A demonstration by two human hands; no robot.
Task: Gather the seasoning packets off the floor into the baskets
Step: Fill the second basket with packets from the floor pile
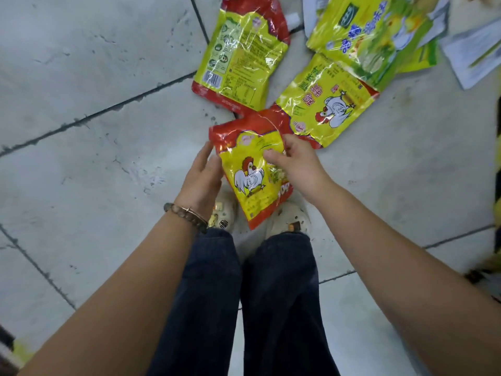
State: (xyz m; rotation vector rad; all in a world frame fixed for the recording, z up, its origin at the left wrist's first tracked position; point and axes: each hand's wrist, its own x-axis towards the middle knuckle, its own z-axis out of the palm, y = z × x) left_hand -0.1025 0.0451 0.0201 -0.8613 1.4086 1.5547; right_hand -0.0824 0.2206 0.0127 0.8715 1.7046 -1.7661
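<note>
We have one view only, from a camera worn on the head, facing steeply down past both forearms to the tiled floor (81, 164). It sits close above the hands: the fingertips (271, 154) fall near the middle of the frame, the floor spreads beyond them toward the top edge, and the person's legs (271, 308) lie below them. The wide angle bends the tile seams.
</note>
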